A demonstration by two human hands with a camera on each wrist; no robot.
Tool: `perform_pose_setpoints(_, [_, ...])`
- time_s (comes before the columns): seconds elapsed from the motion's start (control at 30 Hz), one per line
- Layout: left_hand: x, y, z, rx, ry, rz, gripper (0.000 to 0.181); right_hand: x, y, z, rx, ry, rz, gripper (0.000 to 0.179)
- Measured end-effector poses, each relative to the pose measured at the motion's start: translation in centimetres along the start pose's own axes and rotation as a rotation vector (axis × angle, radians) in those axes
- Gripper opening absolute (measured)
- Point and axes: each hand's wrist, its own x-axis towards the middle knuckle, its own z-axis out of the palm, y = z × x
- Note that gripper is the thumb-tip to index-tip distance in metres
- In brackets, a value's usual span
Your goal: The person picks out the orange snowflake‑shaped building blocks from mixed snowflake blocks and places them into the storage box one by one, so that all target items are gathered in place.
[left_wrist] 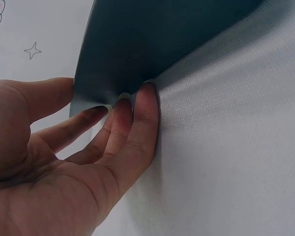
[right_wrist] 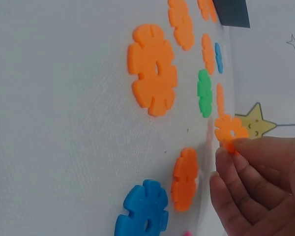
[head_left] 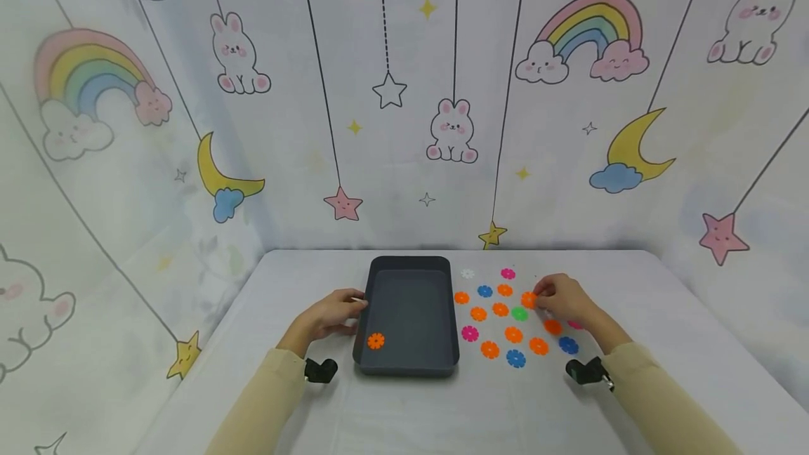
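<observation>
My right hand (head_left: 562, 298) pinches an orange snowflake building disc (right_wrist: 231, 130) by its edge, between thumb and fingertips, above the table's right side. The left hand (head_left: 335, 311) holds the dark grey tray (head_left: 406, 372) at its left wall. In the left wrist view its thumb lies at the rim, while the other fingertips (left_wrist: 146, 101) are against the lower part of the outer wall. One orange disc (head_left: 376, 340) lies in the tray, near the front left corner. Around the right hand are a green disc (head_left: 520, 313), another orange disc (head_left: 553, 327) and a blue disc (head_left: 568, 345).
Several more orange, blue and pink discs (head_left: 470, 333) lie spread on the white tablecloth right of the tray, with a whitish disc (head_left: 468, 274) at the back. A patterned curtain (head_left: 404, 181) hangs behind the table.
</observation>
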Motion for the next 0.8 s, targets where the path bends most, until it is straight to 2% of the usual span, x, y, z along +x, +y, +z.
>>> perform_pose_setpoints(0.47, [0.1, -0.1, -0.1, -0.008, 0.003, -0.001, 0.048, -1.2, -2.1, -0.1, 0.045, 0.007, -0.097, 0.019])
perform_pose_setpoints(0.8, [0.0, -0.1, -0.1, -0.01, 0.004, 0.001, 0.048, -2.1, -5.0, 1.1, 0.103, 0.033, -0.078, 0.023])
